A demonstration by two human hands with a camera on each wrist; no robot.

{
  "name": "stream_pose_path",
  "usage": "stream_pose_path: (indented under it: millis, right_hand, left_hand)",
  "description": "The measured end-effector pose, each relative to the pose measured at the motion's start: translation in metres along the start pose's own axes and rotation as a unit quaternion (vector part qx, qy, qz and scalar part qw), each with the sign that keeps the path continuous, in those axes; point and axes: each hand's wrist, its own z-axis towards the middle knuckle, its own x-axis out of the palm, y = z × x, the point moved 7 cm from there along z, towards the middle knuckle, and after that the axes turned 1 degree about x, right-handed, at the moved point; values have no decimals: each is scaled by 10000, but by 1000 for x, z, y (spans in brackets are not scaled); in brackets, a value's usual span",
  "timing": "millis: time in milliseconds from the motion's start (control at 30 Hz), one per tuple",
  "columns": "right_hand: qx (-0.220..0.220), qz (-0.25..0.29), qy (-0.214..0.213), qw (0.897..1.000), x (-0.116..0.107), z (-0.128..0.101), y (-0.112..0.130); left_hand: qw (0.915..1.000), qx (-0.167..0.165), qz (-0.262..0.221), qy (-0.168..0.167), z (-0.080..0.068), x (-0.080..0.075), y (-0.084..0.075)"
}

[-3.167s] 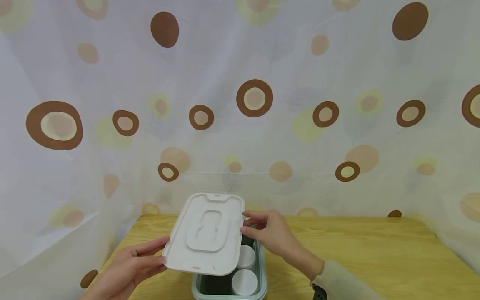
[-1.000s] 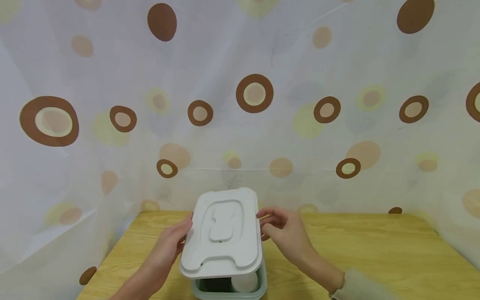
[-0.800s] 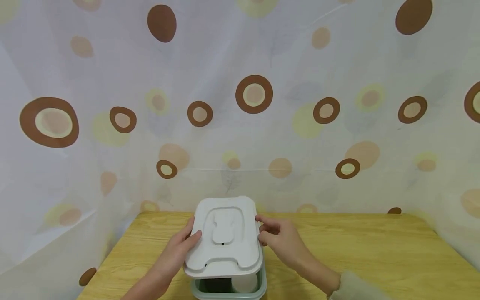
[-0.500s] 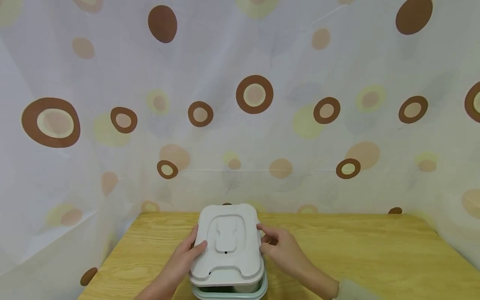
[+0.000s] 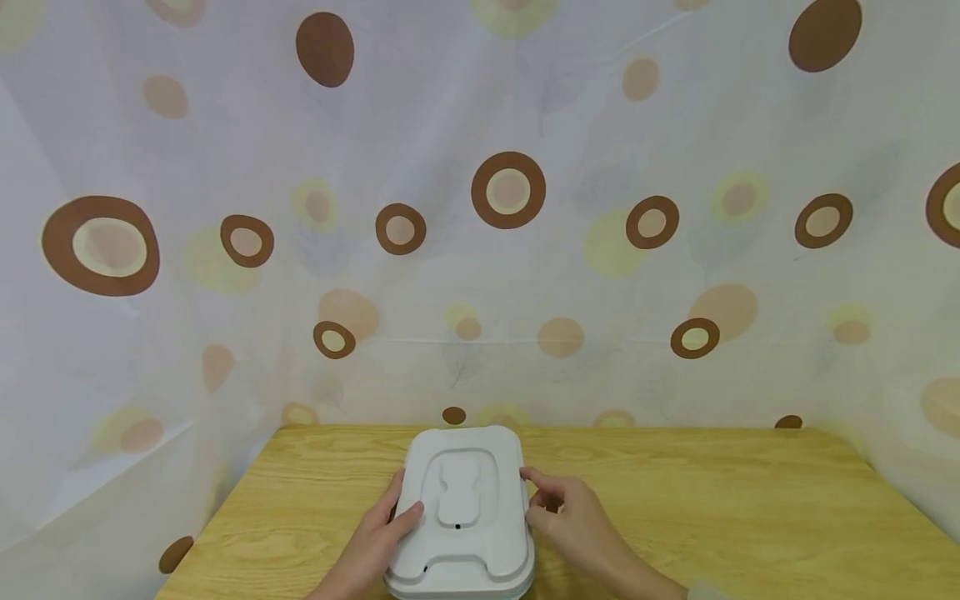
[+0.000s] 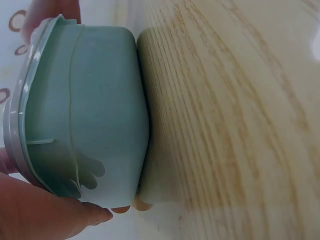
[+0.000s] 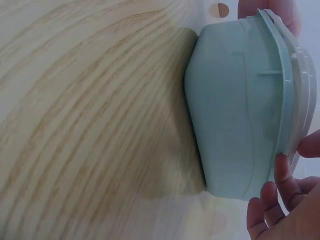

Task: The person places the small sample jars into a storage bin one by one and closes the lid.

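Note:
A white lid [image 5: 480, 533] with a raised panel covers a pale green storage box [image 6: 95, 105], which stands on the table. My left hand [image 5: 373, 533] holds the lid's left edge, thumb on top and fingers down the side. On the opposite side my right hand [image 5: 573, 527] pinches the edge with its thumb and curled fingers. In the right wrist view the lid [image 7: 304, 90] sits at the rim of the box [image 7: 230, 105], with a slight step showing between them. The box's contents are hidden under the lid.
The wooden table [image 5: 712, 500] runs out to both sides of the box. Behind and to the left hangs a pale curtain [image 5: 585, 275] printed with brown and beige circles.
Both hands have turned the lid over from its underside, then lowered it onto the box. The front gap has gone, and the white containers inside are now covered.

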Motion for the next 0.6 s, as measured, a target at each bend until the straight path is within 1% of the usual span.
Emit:
stream_pose_path:
  millis: [167,367,500,600]
  right_hand:
    - [47,-3,108,9999,1,-2,-4]
    - [-86,-23,54,9999,1,-4,-8]
    - [-7,-74,96,9999,1,-2,-9]
    - [-24,-74,116,9999,-6,-1,-6]
  left_hand:
    - [9999,-26,-73,85,-1,1,4]
    - [9999,18,-58,84,-1,2,5]
    - [10000,-9,25,-33,-1,0,5]
    - [9991,-117,313,-251,-2,-6,2]
